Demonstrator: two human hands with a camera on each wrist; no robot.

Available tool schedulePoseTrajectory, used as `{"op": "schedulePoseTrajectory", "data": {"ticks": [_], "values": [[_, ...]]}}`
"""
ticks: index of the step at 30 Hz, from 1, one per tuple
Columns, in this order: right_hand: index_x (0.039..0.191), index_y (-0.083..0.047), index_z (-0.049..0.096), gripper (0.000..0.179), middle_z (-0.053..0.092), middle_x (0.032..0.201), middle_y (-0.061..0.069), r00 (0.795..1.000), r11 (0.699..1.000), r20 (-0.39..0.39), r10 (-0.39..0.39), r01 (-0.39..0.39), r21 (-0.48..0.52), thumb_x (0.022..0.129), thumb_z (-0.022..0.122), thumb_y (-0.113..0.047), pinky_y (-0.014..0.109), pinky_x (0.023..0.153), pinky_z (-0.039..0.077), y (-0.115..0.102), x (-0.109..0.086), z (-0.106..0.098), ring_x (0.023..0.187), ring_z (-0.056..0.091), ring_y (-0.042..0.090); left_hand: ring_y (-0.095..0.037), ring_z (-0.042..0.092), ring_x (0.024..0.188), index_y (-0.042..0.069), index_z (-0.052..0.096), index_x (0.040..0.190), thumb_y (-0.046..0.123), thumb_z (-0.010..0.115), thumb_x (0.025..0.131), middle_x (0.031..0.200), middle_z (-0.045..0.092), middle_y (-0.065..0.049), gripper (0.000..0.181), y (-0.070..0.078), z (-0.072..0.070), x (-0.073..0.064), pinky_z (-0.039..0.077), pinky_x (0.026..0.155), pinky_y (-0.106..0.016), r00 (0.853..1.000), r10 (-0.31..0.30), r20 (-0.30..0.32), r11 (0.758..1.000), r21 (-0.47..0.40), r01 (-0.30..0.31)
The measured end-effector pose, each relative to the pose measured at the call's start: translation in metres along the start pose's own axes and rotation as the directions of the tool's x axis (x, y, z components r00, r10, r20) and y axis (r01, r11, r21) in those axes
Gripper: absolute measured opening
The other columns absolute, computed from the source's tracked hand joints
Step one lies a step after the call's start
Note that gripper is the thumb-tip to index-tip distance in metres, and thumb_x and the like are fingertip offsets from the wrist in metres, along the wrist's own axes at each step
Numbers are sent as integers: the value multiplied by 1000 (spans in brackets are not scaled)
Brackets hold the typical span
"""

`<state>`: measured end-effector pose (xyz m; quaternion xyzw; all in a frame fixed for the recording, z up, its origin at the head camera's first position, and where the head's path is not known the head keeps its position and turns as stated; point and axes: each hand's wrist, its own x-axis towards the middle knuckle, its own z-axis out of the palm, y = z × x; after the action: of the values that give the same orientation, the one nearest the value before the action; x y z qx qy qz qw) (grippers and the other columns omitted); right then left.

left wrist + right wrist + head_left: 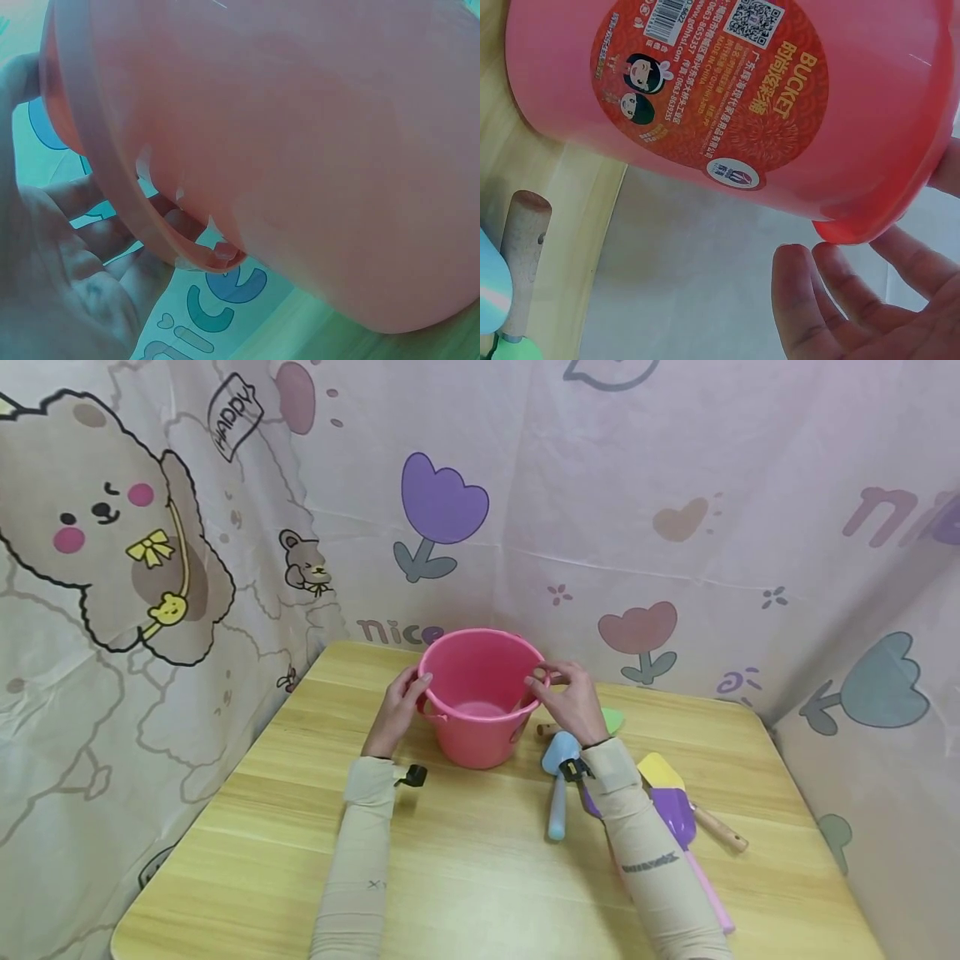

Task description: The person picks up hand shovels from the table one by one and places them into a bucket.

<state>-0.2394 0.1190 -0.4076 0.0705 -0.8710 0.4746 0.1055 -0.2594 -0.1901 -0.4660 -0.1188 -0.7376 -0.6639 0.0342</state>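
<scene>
A pink plastic bucket (480, 743) stands upright on the wooden table, its wide mouth facing up. My left hand (393, 714) grips the rim on the left, thumb at the inner edge and fingers outside. In the left wrist view, those fingers (112, 240) reach behind the bucket's handle (124, 191). On the opposite side my right hand (573, 703) holds the rim, thumb over the edge. Its fingers (855, 289) lie along the outside in the right wrist view, where a red printed label (705, 90) shows on the bucket's wall.
Right of the bucket lies a blue trowel (561, 752). A green tool (613, 720) with a wooden handle is partly behind my right hand. Farther right are a yellow spade (660, 768) and a purple shovel (675, 814). A patterned curtain (540, 527) hangs behind the table.
</scene>
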Motion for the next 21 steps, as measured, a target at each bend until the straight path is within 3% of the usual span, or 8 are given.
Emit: {"op": "schedulePoseTrajectory", "data": {"ticks": [6, 10, 16, 21], "values": [[136, -10, 65, 53, 66, 136, 9, 1000, 997, 24, 0, -2, 83, 95, 72, -43, 45, 86, 63, 4, -4, -4, 117, 67, 33, -23, 54, 108, 15, 49, 152, 47, 49, 107, 135, 51, -29, 55, -3, 1, 2, 50, 86, -22, 1000, 11, -11, 1000, -4, -11], [138, -11, 64, 54, 66, 136, 11, 1000, 995, 14, 20, -21, 99, 98, 68, -47, 49, 93, 61, 11, -10, -10, 118, 67, 35, -19, 55, 108, 17, 48, 153, 45, 49, 108, 134, 52, -25, 53, -2, 2, 3, 51, 87, -22, 1000, 2, -5, 1000, -8, -2], [139, -7, 62, 50, 65, 136, 18, 998, 991, -26, 62, -58, 121, 103, 62, -40, 33, 87, 61, 27, -22, -24, 117, 68, 34, -26, 55, 123, 16, 44, 156, 41, 48, 108, 144, 51, -22, 55, -2, 1, 3, 53, 104, -30, 1000, -9, 0, 1000, -28, 9], [137, -3, 63, 45, 68, 130, 23, 994, 981, -65, 91, -78, 179, 104, 62, -33, 25, 82, 62, 46, -32, -43, 101, 71, 15, -38, 50, 131, 14, 45, 155, 45, 49, 108, 146, 52, -24, 56, -3, 2, 4, 51, 101, -21, 1000, -2, -7, 1000, -26, 2]]}}
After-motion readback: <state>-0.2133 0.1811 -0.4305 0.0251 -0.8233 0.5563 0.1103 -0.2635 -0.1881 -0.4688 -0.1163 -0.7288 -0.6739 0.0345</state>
